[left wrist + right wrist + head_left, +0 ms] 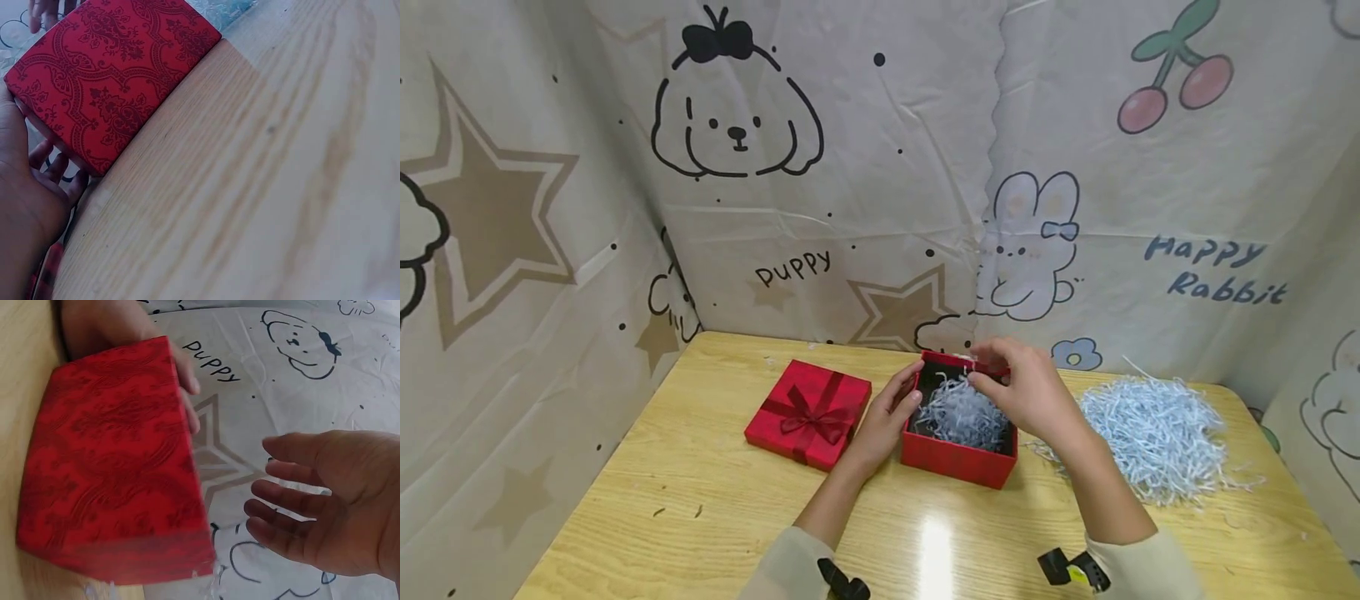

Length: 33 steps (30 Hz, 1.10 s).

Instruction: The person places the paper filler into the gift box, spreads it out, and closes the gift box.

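A red patterned gift box (958, 468) stands uncovered on the table with pale blue shredded paper (964, 414) inside. My left hand (886, 417) holds the box by its left wall, thumb at the rim. In the left wrist view, the fingers (59, 167) bend by the box's lower corner. Over the box's back right part is my right hand (1018, 390). In the right wrist view, its fingers (290, 497) are loosely spread beside the box's opening, with nothing held. The red lid (775, 400) with a dark red ribbon bow lies left of the box.
A large heap of pale blue shredded paper (1153, 437) lies at the right, with loose strands around it. Small dark specks dot the wooden table (700, 533) at the left. A printed cloth (880, 167) hangs behind and at the sides.
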Available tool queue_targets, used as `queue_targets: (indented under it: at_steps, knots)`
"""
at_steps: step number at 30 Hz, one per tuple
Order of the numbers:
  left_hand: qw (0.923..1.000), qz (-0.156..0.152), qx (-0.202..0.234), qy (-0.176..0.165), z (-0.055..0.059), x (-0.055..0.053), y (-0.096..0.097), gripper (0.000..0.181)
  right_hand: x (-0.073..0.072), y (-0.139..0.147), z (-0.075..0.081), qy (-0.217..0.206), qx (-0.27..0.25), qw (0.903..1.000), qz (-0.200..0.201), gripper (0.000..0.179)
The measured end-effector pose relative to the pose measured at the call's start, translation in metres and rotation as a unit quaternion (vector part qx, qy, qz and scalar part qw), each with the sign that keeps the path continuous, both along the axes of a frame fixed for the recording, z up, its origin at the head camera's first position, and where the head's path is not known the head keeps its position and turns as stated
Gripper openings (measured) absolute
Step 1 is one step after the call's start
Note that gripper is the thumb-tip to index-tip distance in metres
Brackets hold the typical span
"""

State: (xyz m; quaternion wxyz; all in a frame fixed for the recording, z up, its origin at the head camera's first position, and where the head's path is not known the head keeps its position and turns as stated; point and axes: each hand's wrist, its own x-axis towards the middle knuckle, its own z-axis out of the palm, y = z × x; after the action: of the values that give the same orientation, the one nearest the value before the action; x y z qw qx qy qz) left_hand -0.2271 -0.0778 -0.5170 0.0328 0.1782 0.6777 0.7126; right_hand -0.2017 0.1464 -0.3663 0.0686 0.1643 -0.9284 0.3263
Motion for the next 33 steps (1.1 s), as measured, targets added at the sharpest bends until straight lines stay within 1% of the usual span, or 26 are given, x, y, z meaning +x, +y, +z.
queue_targets:
  at_steps: [3, 6, 9, 12, 16, 19, 24, 28, 31, 33]
  knots:
    - [1.0000, 0.000, 0.003, 0.000, -0.001, 0.000, 0.000, 0.050, 0.003, 0.006, -0.006, -0.015, 0.012, 0.9995, 0.024, 0.040]
    - [1.0000, 0.003, 0.004, -0.001, -0.002, 0.000, 0.000, 0.050, 0.008, 0.018, -0.006, -0.025, 0.015, 0.9990, 0.033, 0.044]
    - [1.0000, 0.005, 0.004, 0.002, -0.003, 0.000, 0.001, 0.050, 0.014, 0.038, -0.006, -0.027, 0.008, 0.9996, 0.008, 0.045]
    - [1.0000, 0.003, 0.006, 0.006, -0.004, 0.000, 0.001, 0.050, 0.019, 0.066, -0.013, -0.020, 0.001, 0.9993, -0.033, 0.047]
    - [0.9999, -0.001, 0.009, 0.010, -0.005, -0.001, 0.001, 0.050, 0.023, 0.105, -0.030, -0.018, 0.008, 0.9953, -0.095, 0.051]
    - [0.9999, -0.001, 0.009, 0.013, -0.005, -0.002, 0.001, 0.050, 0.026, 0.133, -0.045, -0.038, 0.024, 0.9909, -0.127, 0.056]
    - [0.9999, 0.006, 0.003, 0.015, -0.002, -0.002, 0.000, 0.050, 0.027, 0.173, -0.065, -0.081, 0.065, 0.9831, -0.151, 0.065]
    - [0.9999, 0.004, 0.000, 0.015, -0.001, -0.002, -0.001, 0.050, 0.028, 0.189, -0.077, -0.109, 0.070, 0.9790, -0.157, 0.071]
    - [0.9999, -0.002, 0.000, 0.015, -0.002, -0.001, -0.001, 0.051, 0.027, 0.191, -0.087, -0.107, 0.063, 0.9786, -0.164, 0.065]
    - [0.9999, -0.003, 0.001, 0.015, -0.003, -0.001, -0.001, 0.051, 0.026, 0.190, -0.095, -0.089, 0.057, 0.9787, -0.176, 0.058]
